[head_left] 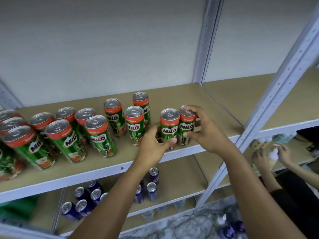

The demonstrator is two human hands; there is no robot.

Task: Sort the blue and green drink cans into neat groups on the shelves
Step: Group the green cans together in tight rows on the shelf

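Single head-worn wide-angle view, looking forward and down from above arm height onto a beige board shelf with a pale metal front edge (96, 171). Close enough that both forearms reach in from the bottom edge. Facing a grey back wall (103, 40); straight white perforated metal uprights (283, 80) bowed by the lens. Lower shelf of blue cans (82, 207) visible beneath, floor at bottom right.

Milo cans (96, 133) stand on the upper shelf (215, 107), most toward its left; more cans (151, 191) sit on the shelf below (181, 178).
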